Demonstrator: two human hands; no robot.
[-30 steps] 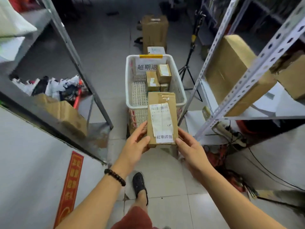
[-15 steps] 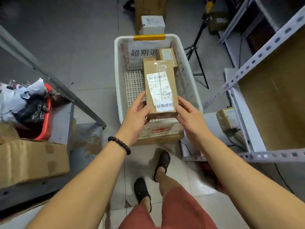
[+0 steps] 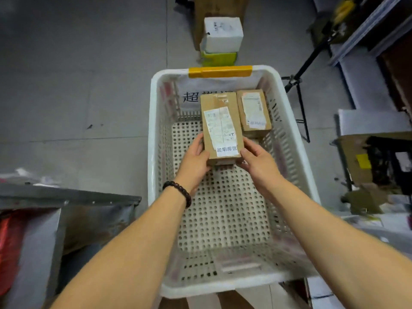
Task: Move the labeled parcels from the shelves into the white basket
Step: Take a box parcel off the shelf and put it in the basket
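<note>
A brown cardboard parcel (image 3: 219, 123) with a white shipping label is inside the white basket (image 3: 153, 134), toward its far end. My left hand (image 3: 196, 161) grips its near left corner and my right hand (image 3: 256, 162) grips its near right corner. I cannot tell whether the parcel touches the perforated bottom. A second labeled brown parcel (image 3: 253, 110) lies in the basket's far right corner, just right of the held one. The basket has a yellow handle (image 3: 220, 71) on its far rim.
A white box (image 3: 223, 34) on a green one sits on the floor beyond the basket. A tripod leg (image 3: 301, 108) stands to the right. Metal shelves flank me: grey shelf (image 3: 66, 197) at left, shelving with cardboard (image 3: 361, 161) at right.
I have stepped up to the basket and leaned over it. Both hands carried the parcel forward and down from above the near rim into the basket's far half.
</note>
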